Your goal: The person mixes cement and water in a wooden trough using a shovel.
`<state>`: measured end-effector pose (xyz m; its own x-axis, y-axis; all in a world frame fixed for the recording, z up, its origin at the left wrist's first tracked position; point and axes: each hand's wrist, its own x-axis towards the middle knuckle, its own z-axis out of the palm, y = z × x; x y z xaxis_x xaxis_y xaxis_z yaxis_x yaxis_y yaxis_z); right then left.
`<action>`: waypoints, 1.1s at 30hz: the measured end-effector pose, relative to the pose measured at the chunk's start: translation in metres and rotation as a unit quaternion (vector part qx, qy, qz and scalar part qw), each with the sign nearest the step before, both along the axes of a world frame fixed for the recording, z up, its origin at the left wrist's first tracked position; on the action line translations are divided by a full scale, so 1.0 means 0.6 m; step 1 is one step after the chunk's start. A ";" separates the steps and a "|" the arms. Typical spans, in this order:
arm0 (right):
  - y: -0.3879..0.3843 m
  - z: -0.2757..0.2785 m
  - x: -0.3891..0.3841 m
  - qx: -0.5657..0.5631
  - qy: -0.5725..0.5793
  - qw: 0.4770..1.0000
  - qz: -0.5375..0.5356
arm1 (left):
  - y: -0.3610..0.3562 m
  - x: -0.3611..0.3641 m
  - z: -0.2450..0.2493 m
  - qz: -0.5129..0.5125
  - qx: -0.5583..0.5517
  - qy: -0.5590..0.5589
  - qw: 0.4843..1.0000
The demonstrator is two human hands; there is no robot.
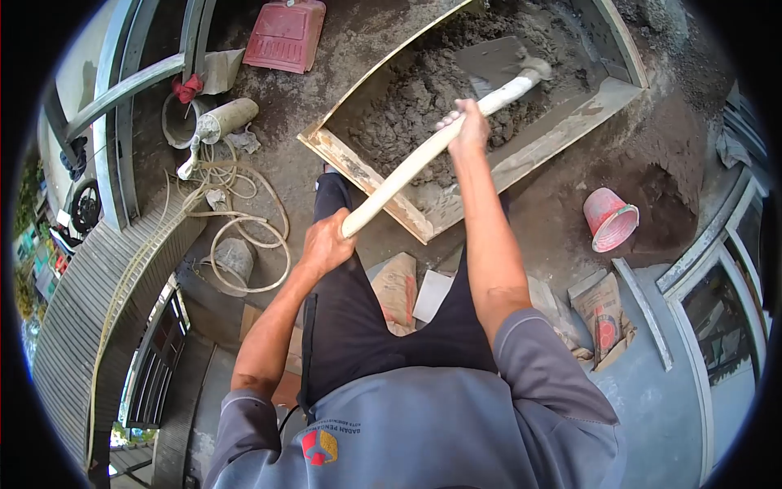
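Note:
Both my hands are wrapped round the pale wooden handle of a hoe. My left hand is closed on the butt end, above my left thigh. Further up the shaft, my right hand grips it over the mixing trough. The hoe's flat grey blade lies in wet grey mortar inside this wooden-sided trough. Mortar is caked around the handle's far end, and part of the blade is hidden.
A red-and-white bucket lies tilted by a sand heap on the right. Torn cement bags are near my legs. At left are a coiled hose, a pale cylinder and a red plastic tray.

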<state>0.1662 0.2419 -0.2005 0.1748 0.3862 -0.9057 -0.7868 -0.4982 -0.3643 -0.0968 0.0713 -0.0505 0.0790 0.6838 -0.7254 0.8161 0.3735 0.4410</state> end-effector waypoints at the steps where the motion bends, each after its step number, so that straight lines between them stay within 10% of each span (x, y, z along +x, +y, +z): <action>1: -0.045 -0.051 -0.052 -0.035 0.032 0.999 0.021 | -0.019 -0.031 0.011 -0.012 -0.031 0.047 0.998; 7: -0.161 -0.071 -0.152 -0.131 0.094 0.984 0.078 | -0.130 -0.054 0.073 0.003 -0.101 0.115 0.988; 15: 0.039 0.159 0.162 0.029 -0.138 0.988 0.055 | -0.033 0.173 0.017 0.028 0.040 -0.121 0.991; 25: -0.205 -0.138 0.069 -0.149 0.052 0.986 0.050 | -0.103 0.111 0.030 -0.025 -0.108 0.034 0.993; 33: -0.225 0.080 -0.015 -0.152 0.064 0.986 0.032 | -0.130 0.013 0.194 -0.046 -0.124 0.041 0.990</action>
<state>0.1571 0.1067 -0.1523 0.0356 0.0995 -0.9944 -0.7801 -0.6192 -0.0899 -0.0892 -0.0067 0.0656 0.0668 0.4764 -0.8767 0.8809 0.3845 0.2760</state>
